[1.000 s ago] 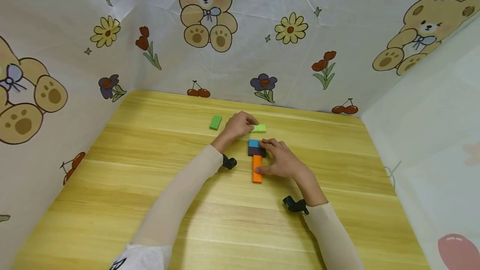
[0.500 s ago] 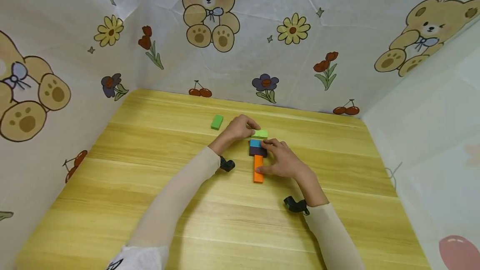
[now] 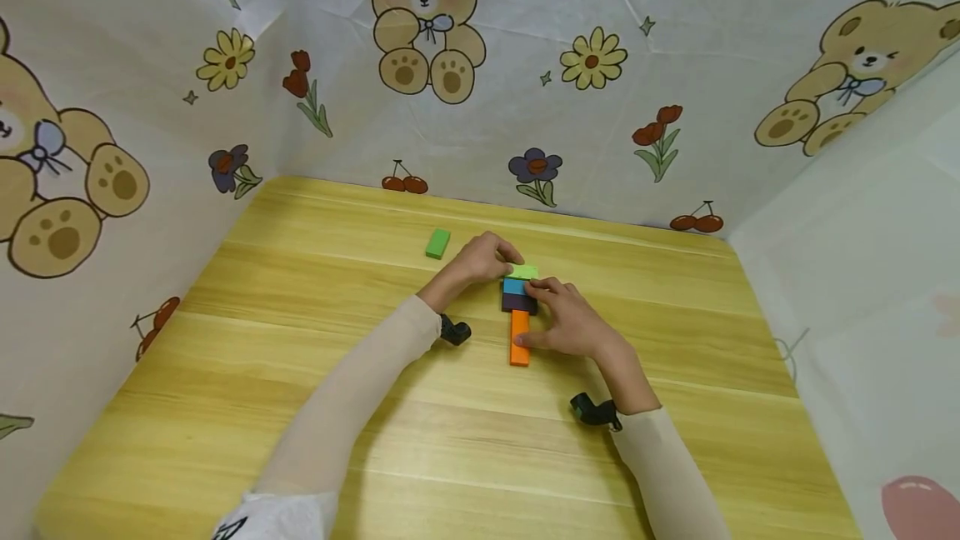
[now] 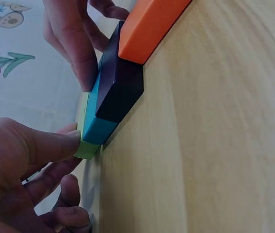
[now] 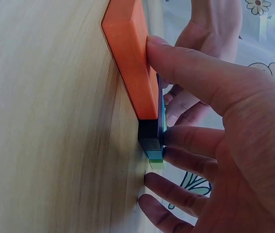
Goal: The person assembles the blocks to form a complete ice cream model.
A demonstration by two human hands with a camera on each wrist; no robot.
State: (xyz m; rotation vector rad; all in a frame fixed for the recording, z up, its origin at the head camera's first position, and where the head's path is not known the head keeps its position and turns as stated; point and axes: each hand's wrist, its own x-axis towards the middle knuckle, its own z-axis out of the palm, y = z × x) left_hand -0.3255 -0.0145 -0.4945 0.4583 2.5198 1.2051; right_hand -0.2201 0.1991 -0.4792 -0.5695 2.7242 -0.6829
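In the head view a line of flat blocks lies on the table: a light green block [image 3: 527, 272] at the far end, then a blue block [image 3: 513, 286], a dark purple block [image 3: 517, 303] and an orange block [image 3: 520, 354] set lengthwise. My left hand [image 3: 478, 262] pinches the light green block at its left end, thumb on the near side, and the block sits against the blue one. With fairly straight fingers, my right hand [image 3: 573, 325] rests its thumb on the orange block [image 5: 132, 63] and its fingertips by the blue and purple blocks.
A separate green block [image 3: 437, 243] lies to the left of my left hand. Black wrist cameras, the left one [image 3: 454, 330] and the right one [image 3: 594, 410], hang close over the wooden table [image 3: 450, 440]. A printed cloth [image 3: 540, 123] stands behind the table.
My left hand has drawn the light green block toward the row, closing the gap to the blue block. My right hand has stayed on the blocks.
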